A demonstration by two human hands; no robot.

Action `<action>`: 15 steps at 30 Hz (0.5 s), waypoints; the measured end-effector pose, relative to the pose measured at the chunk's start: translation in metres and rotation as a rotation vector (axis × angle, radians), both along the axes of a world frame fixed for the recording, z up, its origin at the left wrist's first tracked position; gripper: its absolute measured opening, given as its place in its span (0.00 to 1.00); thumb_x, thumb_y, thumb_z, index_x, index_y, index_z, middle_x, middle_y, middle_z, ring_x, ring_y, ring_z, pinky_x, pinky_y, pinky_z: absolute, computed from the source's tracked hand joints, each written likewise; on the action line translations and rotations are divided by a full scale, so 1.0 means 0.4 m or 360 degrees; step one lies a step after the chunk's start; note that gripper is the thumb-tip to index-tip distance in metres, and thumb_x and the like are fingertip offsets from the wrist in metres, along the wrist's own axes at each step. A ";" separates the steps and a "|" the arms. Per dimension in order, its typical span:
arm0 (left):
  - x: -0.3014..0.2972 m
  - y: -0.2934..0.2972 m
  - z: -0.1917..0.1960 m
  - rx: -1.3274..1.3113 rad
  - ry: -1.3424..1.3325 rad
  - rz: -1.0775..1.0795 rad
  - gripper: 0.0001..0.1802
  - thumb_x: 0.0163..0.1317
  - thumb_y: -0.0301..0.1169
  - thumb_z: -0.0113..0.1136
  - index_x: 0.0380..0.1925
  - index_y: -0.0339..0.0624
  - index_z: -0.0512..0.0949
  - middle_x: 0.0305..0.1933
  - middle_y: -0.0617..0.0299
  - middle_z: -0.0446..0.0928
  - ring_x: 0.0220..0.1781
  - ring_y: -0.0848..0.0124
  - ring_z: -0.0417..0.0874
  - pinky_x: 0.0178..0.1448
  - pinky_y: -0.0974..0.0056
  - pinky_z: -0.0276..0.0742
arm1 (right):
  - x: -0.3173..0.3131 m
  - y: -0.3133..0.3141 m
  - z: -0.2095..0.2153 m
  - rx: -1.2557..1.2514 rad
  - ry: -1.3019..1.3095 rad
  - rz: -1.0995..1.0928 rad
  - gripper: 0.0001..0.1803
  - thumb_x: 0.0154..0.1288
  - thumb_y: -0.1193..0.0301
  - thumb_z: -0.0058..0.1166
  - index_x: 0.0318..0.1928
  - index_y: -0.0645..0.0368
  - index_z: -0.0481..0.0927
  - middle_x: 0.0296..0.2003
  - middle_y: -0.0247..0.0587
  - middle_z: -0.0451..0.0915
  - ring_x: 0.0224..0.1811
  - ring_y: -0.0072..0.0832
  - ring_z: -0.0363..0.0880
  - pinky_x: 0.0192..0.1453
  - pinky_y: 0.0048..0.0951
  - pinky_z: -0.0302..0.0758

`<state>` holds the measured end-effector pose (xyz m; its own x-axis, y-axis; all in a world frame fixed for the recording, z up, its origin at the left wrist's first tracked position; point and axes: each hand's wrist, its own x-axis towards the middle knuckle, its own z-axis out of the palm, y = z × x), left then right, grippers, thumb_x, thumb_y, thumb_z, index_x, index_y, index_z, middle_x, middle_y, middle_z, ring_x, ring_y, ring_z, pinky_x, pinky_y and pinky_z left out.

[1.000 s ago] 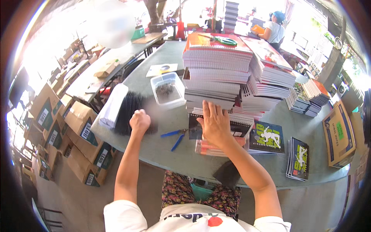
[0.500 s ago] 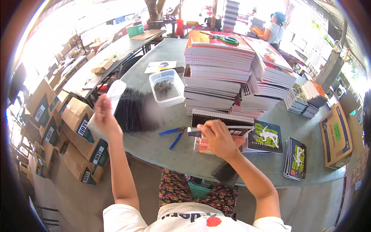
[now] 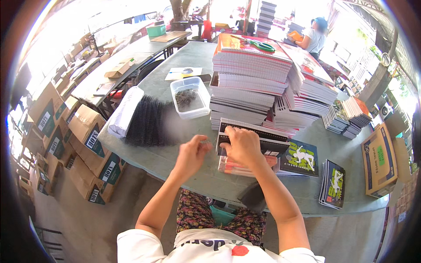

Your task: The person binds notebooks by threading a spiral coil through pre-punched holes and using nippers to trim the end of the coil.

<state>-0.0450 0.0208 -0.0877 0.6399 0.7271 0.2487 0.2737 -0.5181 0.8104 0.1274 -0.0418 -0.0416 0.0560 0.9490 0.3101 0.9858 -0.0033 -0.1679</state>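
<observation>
Grey table (image 3: 193, 177) stands near cartons (image 3: 87, 120), right hand (image 3: 242, 144) clamped on notebook (image 3: 272, 146), grip of left hand (image 3: 193, 154) unclear.

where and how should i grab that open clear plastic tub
Probably by the front rim of the clear tub, coming from your side: its open top lets you pinch the thin wall, while the tall book stack crowds its right.

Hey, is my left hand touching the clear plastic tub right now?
Apart: the head view shows tabletop between the left hand and the tub.
</observation>
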 end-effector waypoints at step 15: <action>0.030 -0.037 0.030 0.0220 -0.0463 0.0197 0.08 0.58 0.26 0.61 0.37 0.35 0.78 0.31 0.54 0.79 0.28 0.67 0.80 0.34 0.68 0.74 | 0.022 0.002 -0.020 0.0324 0.0402 0.0248 0.12 0.57 0.66 0.57 0.43 0.51 0.80 0.31 0.37 0.82 0.31 0.36 0.81 0.35 0.33 0.76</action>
